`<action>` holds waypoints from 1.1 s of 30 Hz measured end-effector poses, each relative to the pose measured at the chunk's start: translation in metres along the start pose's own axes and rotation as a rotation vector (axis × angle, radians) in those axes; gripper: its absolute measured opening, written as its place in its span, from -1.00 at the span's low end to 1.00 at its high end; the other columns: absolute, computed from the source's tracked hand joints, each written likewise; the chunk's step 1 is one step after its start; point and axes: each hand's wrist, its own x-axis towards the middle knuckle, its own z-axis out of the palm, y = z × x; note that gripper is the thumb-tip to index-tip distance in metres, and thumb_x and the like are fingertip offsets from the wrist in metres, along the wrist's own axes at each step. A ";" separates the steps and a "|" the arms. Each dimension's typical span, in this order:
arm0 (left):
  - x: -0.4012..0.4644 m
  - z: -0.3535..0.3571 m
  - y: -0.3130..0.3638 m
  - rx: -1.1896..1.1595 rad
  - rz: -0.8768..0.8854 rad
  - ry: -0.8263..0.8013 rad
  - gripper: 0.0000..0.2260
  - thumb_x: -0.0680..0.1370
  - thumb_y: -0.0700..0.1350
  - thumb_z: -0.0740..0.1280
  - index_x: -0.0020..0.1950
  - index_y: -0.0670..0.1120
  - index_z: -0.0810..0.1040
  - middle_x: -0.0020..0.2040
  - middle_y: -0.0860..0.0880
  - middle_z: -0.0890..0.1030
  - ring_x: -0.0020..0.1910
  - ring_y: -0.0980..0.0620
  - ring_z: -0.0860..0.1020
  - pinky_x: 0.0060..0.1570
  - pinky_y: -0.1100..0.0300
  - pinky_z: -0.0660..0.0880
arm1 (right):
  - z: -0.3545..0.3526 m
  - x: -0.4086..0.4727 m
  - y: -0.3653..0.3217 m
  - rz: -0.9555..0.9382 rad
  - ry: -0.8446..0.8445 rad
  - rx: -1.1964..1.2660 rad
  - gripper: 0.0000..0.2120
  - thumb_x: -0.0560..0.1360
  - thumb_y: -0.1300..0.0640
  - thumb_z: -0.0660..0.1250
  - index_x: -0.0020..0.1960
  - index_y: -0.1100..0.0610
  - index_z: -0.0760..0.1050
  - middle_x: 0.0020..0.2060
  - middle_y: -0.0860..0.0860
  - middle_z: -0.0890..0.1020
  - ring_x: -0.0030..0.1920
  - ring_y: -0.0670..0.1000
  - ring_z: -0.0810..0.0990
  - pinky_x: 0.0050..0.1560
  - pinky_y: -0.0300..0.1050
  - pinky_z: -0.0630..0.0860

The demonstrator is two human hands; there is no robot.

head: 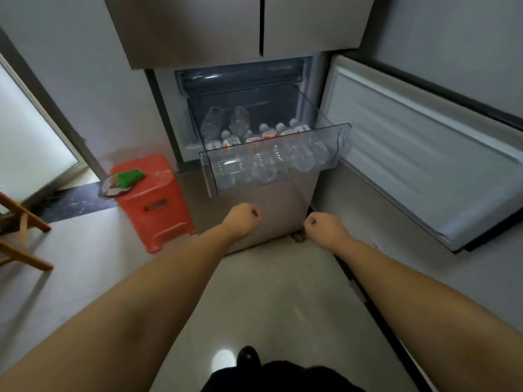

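Note:
A clear plastic drawer [338, 142] stands pulled out of the lower right compartment of a steel fridge [198, 32]. Several clear water bottles [266, 154] with red-and-white labels lie in it, two more further back. The compartment's door [424, 154] is swung wide open to the right. Below the drawer, both my arms reach forward. My left hand [242, 219] is curled into a fist and holds nothing. My right hand [324, 226] is also a fist, empty, about a hand's width to the right of the left one. Neither hand touches the drawer.
A red plastic stool [158, 205] stands left of the fridge, with a green packet [128, 176] and a round printed pack on top. A wooden chair frame [19, 236] pokes in at the left edge. Pale tiled floor lies below me.

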 end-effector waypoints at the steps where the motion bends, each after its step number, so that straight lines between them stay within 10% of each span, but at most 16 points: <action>1: 0.011 -0.009 -0.004 -0.019 0.001 0.015 -0.82 0.55 -0.20 0.23 -0.04 -0.24 0.60 0.00 -0.24 0.65 0.00 -0.19 0.62 0.07 0.08 0.52 | -0.002 0.013 -0.009 -0.014 0.011 0.004 -0.76 0.55 0.16 0.15 -0.14 0.24 0.54 -0.13 0.17 0.65 -0.07 0.20 0.59 -0.02 0.03 0.55; 17: 0.190 -0.129 0.022 -0.208 0.060 0.248 -0.81 0.58 -0.17 0.24 0.03 -0.22 0.61 -0.07 -0.18 0.65 -0.12 -0.08 0.61 -0.14 0.12 0.52 | -0.064 0.242 -0.142 -0.342 0.254 0.068 -0.79 0.58 0.15 0.18 -0.06 0.22 0.56 -0.18 0.14 0.63 -0.14 0.14 0.57 -0.13 -0.08 0.44; 25: 0.313 -0.153 0.004 -0.126 -0.150 0.237 -0.81 0.58 -0.14 0.23 0.01 -0.21 0.59 -0.10 -0.16 0.62 -0.06 -0.14 0.60 0.00 -0.01 0.54 | -0.074 0.383 -0.146 -0.260 -0.023 0.134 -0.80 0.55 0.14 0.18 -0.07 0.16 0.58 -0.11 0.13 0.68 -0.10 0.13 0.64 -0.05 -0.06 0.57; 33: 0.378 -0.160 -0.047 0.286 -0.447 0.271 -0.38 0.53 0.10 0.29 0.52 -0.04 0.16 0.45 -0.20 0.27 0.41 -0.22 0.28 0.35 -0.09 0.32 | -0.051 0.443 -0.188 0.085 -0.340 0.468 -0.30 0.53 -0.20 0.25 0.49 0.18 0.14 0.21 0.20 0.53 0.03 0.15 0.62 -0.14 0.01 0.61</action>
